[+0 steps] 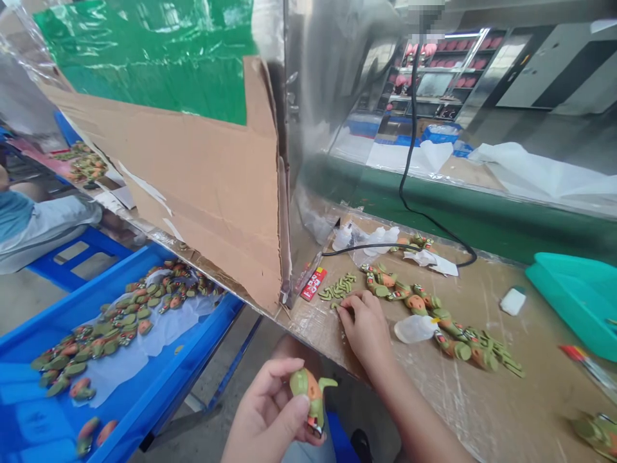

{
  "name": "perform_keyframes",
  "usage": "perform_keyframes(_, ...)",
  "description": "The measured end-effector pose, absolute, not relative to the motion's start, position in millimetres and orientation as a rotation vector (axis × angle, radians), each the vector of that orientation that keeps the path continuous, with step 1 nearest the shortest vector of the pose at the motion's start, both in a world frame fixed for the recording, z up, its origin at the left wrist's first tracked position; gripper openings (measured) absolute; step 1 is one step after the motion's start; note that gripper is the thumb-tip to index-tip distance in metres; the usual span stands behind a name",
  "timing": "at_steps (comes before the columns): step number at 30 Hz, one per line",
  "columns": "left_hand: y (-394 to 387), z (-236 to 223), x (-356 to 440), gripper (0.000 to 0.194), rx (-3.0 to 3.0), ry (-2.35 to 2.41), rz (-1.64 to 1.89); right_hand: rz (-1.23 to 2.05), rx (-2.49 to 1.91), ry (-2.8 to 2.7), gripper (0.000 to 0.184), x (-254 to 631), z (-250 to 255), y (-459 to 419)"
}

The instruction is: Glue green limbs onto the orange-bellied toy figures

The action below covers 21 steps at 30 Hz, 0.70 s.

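My left hand [272, 411] is closed round a small green-and-orange toy figure [313, 392], held between thumb and fingers in front of the table edge. One thin green limb sticks out from the figure's side. On the tabletop my right hand [366, 328] pinches a small green toy part [333, 306] at its fingertips. Right beside it lies a pile of similar thin green parts [340, 287]. A translucent squeeze bottle [415, 328] with a yellow tip lies right of that hand. A row of toy figures [419, 302] runs behind the bottle, with more green parts [496, 350] at its end.
A blue tray [159, 386] of toy figures stands at the left. A cardboard panel [207, 186] rises along the table's left side. A black cable [409, 173] hangs onto the table. At the right sits a teal bin [569, 283]. Another person [29, 218] sits far left.
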<state>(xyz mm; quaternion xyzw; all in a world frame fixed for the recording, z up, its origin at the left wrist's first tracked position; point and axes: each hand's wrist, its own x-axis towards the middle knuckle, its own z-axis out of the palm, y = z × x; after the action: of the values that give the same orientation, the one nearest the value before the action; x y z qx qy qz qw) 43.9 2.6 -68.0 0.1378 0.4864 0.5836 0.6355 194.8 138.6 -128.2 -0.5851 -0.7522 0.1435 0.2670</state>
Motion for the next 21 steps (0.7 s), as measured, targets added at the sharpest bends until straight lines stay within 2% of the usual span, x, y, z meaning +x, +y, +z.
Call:
perform_keyframes(7, 6.8, -68.5, 45.0, 0.037, 0.302, 1.101, 1.331, 0.737, -1.535, -1.857, 0.013, 202.7, -105.2, 108.0)
perform_keyframes(11, 7.2, -67.5, 46.8, 0.037, 0.321, 1.043, 1.27, 0.985, -1.445, -1.686, 0.025, 208.1, -76.5, 79.6)
perform_keyframes(13, 6.9, -66.9, 48.2, 0.037, 0.331, 1.016, 1.238, 1.084, -1.39, -1.592, 0.025, 209.6, -64.1, 68.7)
perform_keyframes(18, 4.9, -64.6, 52.8, 0.033, 0.349, 0.949, 1.21, 1.058, -1.292, -1.692, 0.018, 216.3, -45.8, 50.6)
perform_keyframes(21, 3.2, -61.3, 55.6, 0.032, 0.375, 0.899, 1.209, 1.049, -1.19, -1.863, 0.02, 222.3, -38.5, 40.9)
